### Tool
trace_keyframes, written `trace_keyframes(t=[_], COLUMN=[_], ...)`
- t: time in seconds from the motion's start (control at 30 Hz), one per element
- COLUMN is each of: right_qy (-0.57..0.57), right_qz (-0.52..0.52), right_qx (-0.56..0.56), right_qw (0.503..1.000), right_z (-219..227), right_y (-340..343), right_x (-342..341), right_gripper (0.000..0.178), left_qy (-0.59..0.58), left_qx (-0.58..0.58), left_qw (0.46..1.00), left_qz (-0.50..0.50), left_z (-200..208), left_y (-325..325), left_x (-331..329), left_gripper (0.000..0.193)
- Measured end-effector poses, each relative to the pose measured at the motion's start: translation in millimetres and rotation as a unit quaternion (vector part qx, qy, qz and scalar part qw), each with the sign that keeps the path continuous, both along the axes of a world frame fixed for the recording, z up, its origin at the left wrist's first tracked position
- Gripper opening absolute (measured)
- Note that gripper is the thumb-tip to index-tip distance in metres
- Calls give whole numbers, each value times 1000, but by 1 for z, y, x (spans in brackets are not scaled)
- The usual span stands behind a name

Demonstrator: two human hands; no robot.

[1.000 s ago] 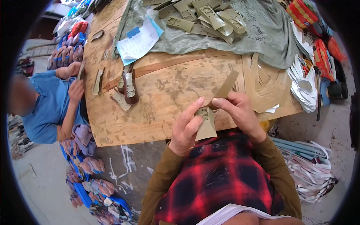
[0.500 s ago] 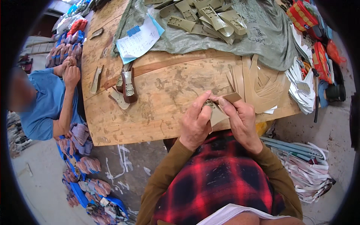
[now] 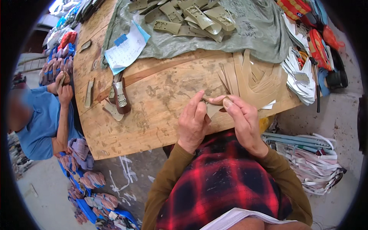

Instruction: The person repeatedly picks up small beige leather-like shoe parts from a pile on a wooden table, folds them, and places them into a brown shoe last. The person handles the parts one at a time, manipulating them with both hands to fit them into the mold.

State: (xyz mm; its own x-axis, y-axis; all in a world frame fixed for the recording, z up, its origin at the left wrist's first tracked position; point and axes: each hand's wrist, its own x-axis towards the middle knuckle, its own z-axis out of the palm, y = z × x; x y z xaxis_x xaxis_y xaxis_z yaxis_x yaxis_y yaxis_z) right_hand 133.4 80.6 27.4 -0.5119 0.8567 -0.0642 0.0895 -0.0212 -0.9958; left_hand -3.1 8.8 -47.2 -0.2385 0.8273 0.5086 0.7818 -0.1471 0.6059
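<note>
Closed at thumb and fingertips, the left hand (image 3: 193, 122) and right hand (image 3: 244, 119) grip opposite sides of a small tan piece (image 3: 213, 110) near the centre of the frame, apparently so that neither edge slips, though fingers hide much of it. Fanned tan strips (image 3: 261, 86) lie on the wooden table (image 3: 153, 97) right of centre, seemingly set within easy reach, while perforated olive pieces (image 3: 198, 17) sit heaped on a grey-green sheet (image 3: 264, 40) at top centre, which perhaps shields them from the stained wood.
</note>
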Motion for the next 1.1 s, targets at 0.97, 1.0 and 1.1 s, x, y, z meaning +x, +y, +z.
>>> trace_keyframes(t=[0.97,1.0,1.1], right_qy=[-192,-266,-310], right_qz=[-22,34,32], right_qx=[278,389,368], right_qw=[941,881,876], right_z=[-24,-27,-37], right_y=[79,75,58], right_x=[84,89,89], right_gripper=[12,13,17], left_qy=[-116,-73,-92], left_qx=[-200,-149,-25], left_qw=[942,955,971], left_qz=[245,245,222], left_z=[47,49,51], left_y=[-58,-58,-55], left_x=[-137,-140,-127], left_gripper=[47,47,41])
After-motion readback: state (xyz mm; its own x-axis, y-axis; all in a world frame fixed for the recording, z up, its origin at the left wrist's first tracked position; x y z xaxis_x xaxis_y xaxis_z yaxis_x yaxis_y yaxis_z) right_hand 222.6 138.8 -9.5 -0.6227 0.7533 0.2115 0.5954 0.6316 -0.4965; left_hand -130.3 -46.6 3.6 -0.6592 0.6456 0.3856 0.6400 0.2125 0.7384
